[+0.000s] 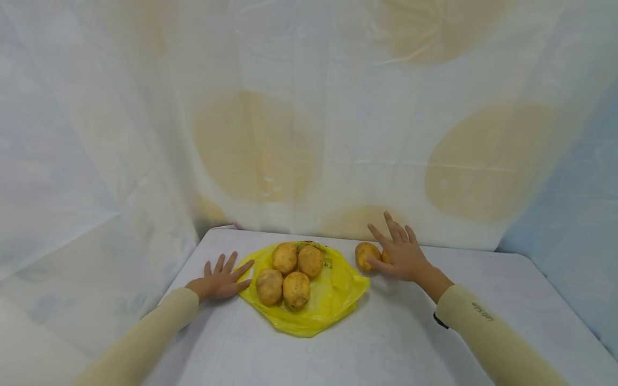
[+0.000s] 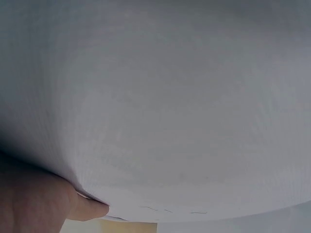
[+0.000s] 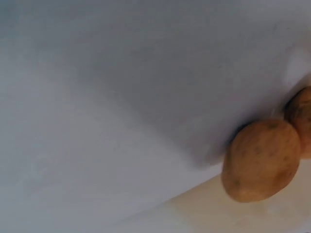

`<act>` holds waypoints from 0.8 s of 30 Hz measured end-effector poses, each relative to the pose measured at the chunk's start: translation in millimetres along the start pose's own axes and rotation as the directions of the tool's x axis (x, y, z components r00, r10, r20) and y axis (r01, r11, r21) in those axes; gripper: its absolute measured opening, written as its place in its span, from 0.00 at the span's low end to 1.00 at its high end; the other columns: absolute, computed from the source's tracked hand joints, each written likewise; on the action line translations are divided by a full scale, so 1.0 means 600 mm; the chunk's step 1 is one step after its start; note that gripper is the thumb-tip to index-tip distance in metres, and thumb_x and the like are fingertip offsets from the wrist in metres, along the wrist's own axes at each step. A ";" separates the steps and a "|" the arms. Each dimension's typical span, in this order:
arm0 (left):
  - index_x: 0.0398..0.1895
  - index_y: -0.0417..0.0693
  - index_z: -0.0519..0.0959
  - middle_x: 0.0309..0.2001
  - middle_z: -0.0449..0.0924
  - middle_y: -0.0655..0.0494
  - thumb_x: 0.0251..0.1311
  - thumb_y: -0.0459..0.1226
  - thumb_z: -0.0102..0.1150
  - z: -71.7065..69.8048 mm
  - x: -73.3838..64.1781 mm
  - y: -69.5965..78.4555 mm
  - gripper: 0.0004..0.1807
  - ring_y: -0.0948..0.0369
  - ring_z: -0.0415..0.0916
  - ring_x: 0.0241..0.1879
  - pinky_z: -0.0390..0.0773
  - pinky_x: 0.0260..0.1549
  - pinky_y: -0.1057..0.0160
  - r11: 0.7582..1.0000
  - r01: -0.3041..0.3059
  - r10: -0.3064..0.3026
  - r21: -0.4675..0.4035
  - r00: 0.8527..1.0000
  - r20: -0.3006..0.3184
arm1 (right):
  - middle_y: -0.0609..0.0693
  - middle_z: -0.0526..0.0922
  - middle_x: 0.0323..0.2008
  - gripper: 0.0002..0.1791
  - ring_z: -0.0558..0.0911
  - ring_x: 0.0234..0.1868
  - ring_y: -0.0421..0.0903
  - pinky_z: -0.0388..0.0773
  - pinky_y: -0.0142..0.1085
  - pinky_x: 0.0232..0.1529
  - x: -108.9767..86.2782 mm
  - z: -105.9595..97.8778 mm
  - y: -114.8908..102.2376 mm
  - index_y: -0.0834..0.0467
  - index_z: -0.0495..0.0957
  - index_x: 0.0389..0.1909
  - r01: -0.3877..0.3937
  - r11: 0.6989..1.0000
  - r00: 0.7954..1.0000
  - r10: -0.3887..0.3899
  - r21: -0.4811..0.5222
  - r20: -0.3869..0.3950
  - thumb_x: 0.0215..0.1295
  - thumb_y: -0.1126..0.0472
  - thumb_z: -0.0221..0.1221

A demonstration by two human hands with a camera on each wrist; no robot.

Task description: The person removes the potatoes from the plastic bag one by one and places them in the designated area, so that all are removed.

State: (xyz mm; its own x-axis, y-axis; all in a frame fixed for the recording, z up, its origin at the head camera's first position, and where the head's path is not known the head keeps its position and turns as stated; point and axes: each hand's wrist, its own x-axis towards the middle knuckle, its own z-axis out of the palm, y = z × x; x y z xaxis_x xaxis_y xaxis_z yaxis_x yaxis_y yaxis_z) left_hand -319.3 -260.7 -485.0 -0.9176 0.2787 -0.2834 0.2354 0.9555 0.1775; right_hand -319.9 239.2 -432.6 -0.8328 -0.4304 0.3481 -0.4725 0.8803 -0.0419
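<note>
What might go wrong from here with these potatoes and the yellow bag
The right hand, spread open, is close to two rounded brown potatoes near the white table's far edge; a bump might roll one off.

The left hand is at the edge of the crinkled yellow plastic bag; tugging it might send the loose tan potatoes on it rolling.

Four oval yellow-brown potatoes rest on a bright yellow plastic bag (two more lie beside it) atop a white surface.
</note>
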 end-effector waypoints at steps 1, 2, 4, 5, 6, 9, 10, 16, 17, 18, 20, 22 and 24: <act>0.79 0.68 0.47 0.79 0.28 0.38 0.67 0.70 0.31 0.000 0.000 0.001 0.41 0.31 0.27 0.76 0.26 0.62 0.23 1.000 0.000 0.000 0.001 1.000 0.000 | 0.64 0.35 0.79 0.48 0.55 0.73 0.68 0.44 0.69 0.69 0.002 0.000 -0.006 0.45 0.49 0.79 0.007 1.000 1.000 -0.007 0.002 0.000 0.63 0.31 0.53; 0.79 0.68 0.47 0.79 0.28 0.38 0.67 0.70 0.31 0.000 -0.001 0.001 0.41 0.31 0.26 0.76 0.26 0.62 0.23 1.000 -0.001 0.001 0.001 1.000 0.000 | 0.64 0.35 0.79 0.48 0.55 0.73 0.68 0.44 0.69 0.69 0.003 0.000 -0.012 0.45 0.49 0.79 0.014 1.000 1.000 -0.014 0.009 0.001 0.63 0.31 0.53; 0.79 0.68 0.47 0.79 0.28 0.38 0.67 0.70 0.31 0.001 -0.001 0.001 0.41 0.31 0.26 0.75 0.26 0.62 0.23 1.000 -0.002 0.002 0.001 1.000 0.000 | 0.63 0.34 0.79 0.47 0.53 0.74 0.67 0.44 0.69 0.69 0.007 0.001 -0.023 0.44 0.48 0.79 0.026 0.999 1.000 -0.026 0.019 0.009 0.64 0.32 0.54; 0.79 0.68 0.47 0.79 0.28 0.38 0.67 0.70 0.31 0.001 -0.001 0.001 0.41 0.31 0.26 0.75 0.26 0.62 0.23 1.000 -0.002 0.002 0.002 1.000 0.000 | 0.62 0.33 0.79 0.47 0.52 0.76 0.66 0.43 0.68 0.70 0.009 0.002 -0.028 0.43 0.47 0.79 0.037 0.999 0.999 -0.037 0.025 0.011 0.64 0.33 0.54; 0.79 0.68 0.47 0.79 0.28 0.38 0.67 0.70 0.31 0.002 -0.001 0.000 0.41 0.31 0.27 0.75 0.26 0.62 0.23 1.000 -0.002 0.002 0.004 1.000 -0.001 | 0.61 0.32 0.79 0.47 0.50 0.77 0.64 0.43 0.68 0.70 0.011 0.003 -0.034 0.43 0.47 0.79 0.048 0.998 0.999 -0.049 0.032 0.015 0.64 0.33 0.53; 0.79 0.68 0.47 0.79 0.29 0.37 0.68 0.69 0.31 0.003 0.000 -0.001 0.40 0.31 0.27 0.75 0.27 0.62 0.22 1.000 -0.004 0.005 0.009 1.000 -0.006 | 0.56 0.29 0.80 0.46 0.44 0.79 0.59 0.41 0.67 0.71 0.016 0.006 -0.052 0.41 0.46 0.79 0.086 0.995 0.996 -0.087 0.040 0.026 0.65 0.33 0.52; 0.79 0.68 0.47 0.79 0.29 0.37 0.68 0.69 0.32 0.003 0.001 -0.002 0.40 0.31 0.27 0.75 0.27 0.62 0.22 1.000 -0.006 0.006 0.010 1.000 -0.007 | 0.56 0.28 0.80 0.46 0.42 0.80 0.58 0.42 0.66 0.72 0.018 0.006 -0.058 0.41 0.45 0.79 0.098 0.995 0.995 -0.099 0.035 0.028 0.66 0.32 0.52; 0.79 0.68 0.47 0.79 0.29 0.37 0.67 0.70 0.31 0.002 0.004 -0.005 0.41 0.31 0.28 0.75 0.28 0.62 0.22 1.000 -0.017 0.017 0.012 1.000 -0.014 | 0.57 0.29 0.80 0.45 0.43 0.79 0.58 0.44 0.65 0.72 0.015 0.009 -0.100 0.43 0.47 0.79 0.176 0.984 0.984 -0.175 -0.010 0.039 0.67 0.32 0.50; 0.79 0.68 0.47 0.79 0.29 0.37 0.67 0.70 0.31 0.002 0.003 -0.006 0.41 0.30 0.28 0.75 0.28 0.62 0.22 1.000 -0.016 0.017 0.014 1.000 -0.013 | 0.57 0.28 0.80 0.45 0.44 0.79 0.58 0.44 0.65 0.72 0.014 0.010 -0.109 0.43 0.47 0.79 0.196 0.981 0.980 -0.195 -0.008 0.046 0.67 0.32 0.50; 0.79 0.68 0.47 0.79 0.29 0.37 0.67 0.70 0.31 0.002 0.002 -0.006 0.41 0.31 0.28 0.75 0.28 0.62 0.22 1.000 -0.014 0.014 0.014 1.000 -0.011 | 0.56 0.27 0.80 0.45 0.44 0.79 0.58 0.44 0.65 0.72 0.014 0.011 -0.117 0.43 0.46 0.79 0.217 0.976 0.975 -0.216 -0.006 0.053 0.67 0.32 0.49; 0.79 0.68 0.47 0.79 0.29 0.37 0.67 0.70 0.31 0.003 0.000 -0.007 0.41 0.30 0.28 0.75 0.28 0.62 0.22 1.000 -0.010 0.010 0.014 1.000 -0.009 | 0.58 0.28 0.79 0.45 0.46 0.79 0.59 0.46 0.66 0.71 0.014 0.013 -0.134 0.44 0.47 0.79 0.265 0.964 0.963 -0.265 0.007 0.049 0.67 0.32 0.50; 0.79 0.68 0.47 0.79 0.29 0.37 0.67 0.70 0.32 0.004 -0.002 -0.008 0.41 0.30 0.28 0.75 0.27 0.62 0.22 1.000 -0.008 0.008 0.011 1.000 -0.007 | 0.58 0.29 0.79 0.45 0.48 0.79 0.59 0.48 0.67 0.70 0.016 0.015 -0.149 0.45 0.48 0.79 0.301 0.954 0.953 -0.301 0.021 0.035 0.67 0.32 0.51; 0.79 0.68 0.47 0.79 0.29 0.37 0.67 0.69 0.32 0.004 -0.003 -0.007 0.40 0.30 0.28 0.75 0.27 0.62 0.22 1.000 -0.010 0.010 0.004 1.000 -0.012 | 0.60 0.31 0.79 0.46 0.50 0.78 0.60 0.50 0.67 0.70 0.020 0.017 -0.161 0.46 0.49 0.79 0.323 0.946 0.946 -0.324 0.034 0.012 0.66 0.32 0.52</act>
State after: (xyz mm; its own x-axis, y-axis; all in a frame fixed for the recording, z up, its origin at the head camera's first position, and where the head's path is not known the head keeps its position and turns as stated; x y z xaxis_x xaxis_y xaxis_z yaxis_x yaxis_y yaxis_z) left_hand -318.2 -265.2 -487.5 -0.9191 0.2868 -0.2703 0.2456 0.9532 0.1762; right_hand -287.2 147.0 -433.9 -0.6383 -0.6949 0.3314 -0.7259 0.6865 0.0414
